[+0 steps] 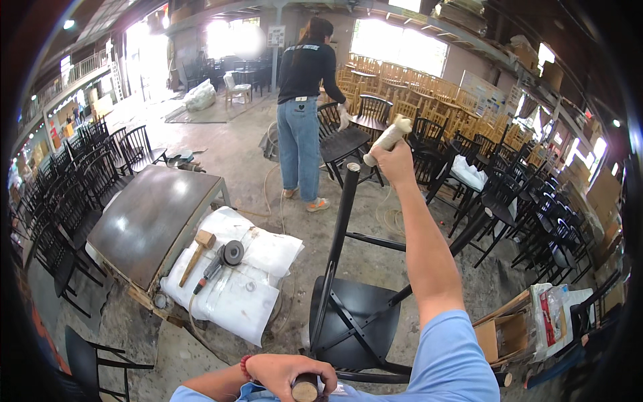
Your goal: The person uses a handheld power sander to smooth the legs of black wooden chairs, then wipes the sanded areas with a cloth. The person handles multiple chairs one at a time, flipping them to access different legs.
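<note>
A: Two grips logged. My right hand (395, 164) is raised at arm's length, fingers wrapped tight around a pale wrapped handle (387, 139) that sticks out above my fist.

B: And the left?

A: My left hand (289, 374) sits low, just before my chest, clenched over the round end of a wooden post (305, 388).

B: Where is the chair?

A: The black chair (351, 321) lies overturned between both grips, one leg (343, 221) pointing up just below my right fist. Left of my left grip, a wooden mallet (197, 254) and an angle grinder (222, 260) rest on white sacks (228, 295) beside a dark desk (151, 218).
</note>
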Tool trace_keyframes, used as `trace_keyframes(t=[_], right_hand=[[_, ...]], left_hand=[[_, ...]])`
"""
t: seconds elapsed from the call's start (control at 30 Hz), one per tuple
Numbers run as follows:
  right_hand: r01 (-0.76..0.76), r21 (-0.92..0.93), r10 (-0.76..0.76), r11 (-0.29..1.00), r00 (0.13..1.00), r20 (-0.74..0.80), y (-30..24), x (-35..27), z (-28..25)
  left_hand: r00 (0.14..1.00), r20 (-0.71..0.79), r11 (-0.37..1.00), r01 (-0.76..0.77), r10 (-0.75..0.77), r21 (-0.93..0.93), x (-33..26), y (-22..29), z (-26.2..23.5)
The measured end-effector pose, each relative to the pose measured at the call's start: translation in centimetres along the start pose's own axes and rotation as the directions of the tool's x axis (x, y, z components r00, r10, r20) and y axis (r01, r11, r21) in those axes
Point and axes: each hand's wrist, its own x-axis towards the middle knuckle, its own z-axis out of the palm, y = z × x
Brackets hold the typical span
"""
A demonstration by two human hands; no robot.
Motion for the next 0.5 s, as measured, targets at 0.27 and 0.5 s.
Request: trace_keyframes(t=[0.27, 0.5], right_hand=[[0.203, -0.050, -0.209, 0.978, 0.944, -0.254, 2.2, -1.0, -3.4], [0.059, 0.419, 0.023, 0.906, 0.982, -0.187, 0.3, -10.0, -5.4]], left_hand=[[0.984, -0.176, 1.000, 0.025, -0.022, 0.015, 2.4, -2.7, -8.3], [0.383, -0.675, 0.504, 0.460, 0.630, 0.731, 15.1, 0.9, -24.0]])
